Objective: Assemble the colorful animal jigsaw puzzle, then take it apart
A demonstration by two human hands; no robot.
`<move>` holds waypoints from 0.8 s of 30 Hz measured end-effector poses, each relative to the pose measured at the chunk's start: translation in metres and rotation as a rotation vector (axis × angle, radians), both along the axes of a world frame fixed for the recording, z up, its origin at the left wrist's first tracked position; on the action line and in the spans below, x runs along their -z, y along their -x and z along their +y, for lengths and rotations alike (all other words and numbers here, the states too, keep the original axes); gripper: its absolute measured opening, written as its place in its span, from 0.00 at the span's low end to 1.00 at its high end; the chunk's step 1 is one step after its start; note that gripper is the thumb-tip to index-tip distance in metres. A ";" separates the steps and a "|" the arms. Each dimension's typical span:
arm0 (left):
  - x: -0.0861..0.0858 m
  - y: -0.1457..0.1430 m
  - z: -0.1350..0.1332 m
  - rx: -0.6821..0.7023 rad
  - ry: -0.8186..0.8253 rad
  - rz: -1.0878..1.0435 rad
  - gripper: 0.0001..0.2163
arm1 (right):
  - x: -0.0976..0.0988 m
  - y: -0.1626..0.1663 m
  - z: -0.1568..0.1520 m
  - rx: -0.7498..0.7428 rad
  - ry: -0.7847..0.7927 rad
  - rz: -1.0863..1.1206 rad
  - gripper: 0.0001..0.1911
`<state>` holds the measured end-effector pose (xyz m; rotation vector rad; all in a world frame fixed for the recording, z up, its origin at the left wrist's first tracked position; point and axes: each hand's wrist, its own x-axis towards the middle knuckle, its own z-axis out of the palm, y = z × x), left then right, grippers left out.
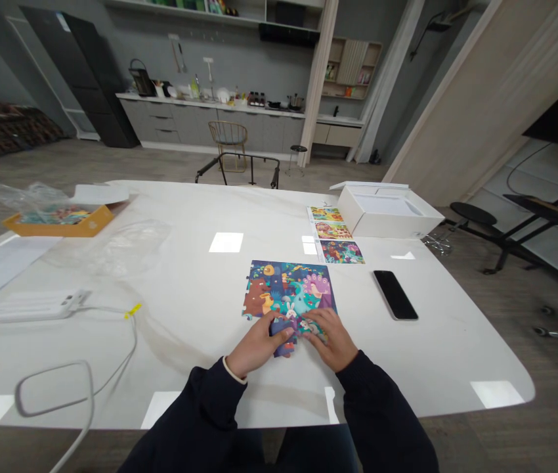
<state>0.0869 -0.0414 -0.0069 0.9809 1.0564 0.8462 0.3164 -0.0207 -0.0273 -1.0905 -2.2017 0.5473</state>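
A partly joined jigsaw puzzle (pixel 279 286) with a bear, a rabbit and a peacock lies on the white table in front of me. My left hand (pixel 258 343) is closed on a dark blue puzzle piece (pixel 279 324) at the puzzle's lower edge, thumb on top. My right hand (pixel 331 338) rests with fingers spread on the puzzle's lower right part, covering some of it. Below the left thumb, a bit of puzzle with orange on it (pixel 286 349) shows between the hands. Whether it is joined to the rest is hidden by my fingers.
Picture cards (pixel 334 230) lie beyond the puzzle beside a white box (pixel 392 223). To the right is a black phone (pixel 395 295). On the left are an orange box of pieces (pixel 62 225), clear plastic wrap (pixel 128 246) and a white power bank (pixel 35 306) with a cable (pixel 89 394).
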 end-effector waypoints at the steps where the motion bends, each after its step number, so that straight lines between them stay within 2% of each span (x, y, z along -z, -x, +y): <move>1: -0.001 -0.003 0.001 0.005 0.020 -0.034 0.28 | 0.000 0.000 0.000 0.001 -0.001 0.004 0.18; 4: -0.003 -0.014 0.003 0.005 0.057 -0.102 0.30 | 0.002 0.001 0.000 0.007 -0.003 0.009 0.20; 8: -0.002 -0.024 0.004 -0.033 0.022 -0.016 0.30 | 0.004 -0.001 -0.001 -0.008 -0.004 0.045 0.25; 12: -0.002 -0.018 0.004 -0.017 -0.004 0.053 0.27 | 0.005 -0.015 -0.004 0.029 -0.047 0.049 0.30; 15: -0.004 -0.009 0.003 -0.016 0.005 0.042 0.28 | 0.009 -0.030 -0.006 0.094 -0.077 0.016 0.31; 19: -0.004 -0.007 0.004 0.021 0.007 0.019 0.28 | 0.015 -0.039 -0.006 0.118 -0.077 -0.022 0.25; 24: -0.003 -0.023 0.004 0.048 -0.027 0.003 0.27 | 0.015 -0.036 -0.006 0.102 -0.101 -0.073 0.20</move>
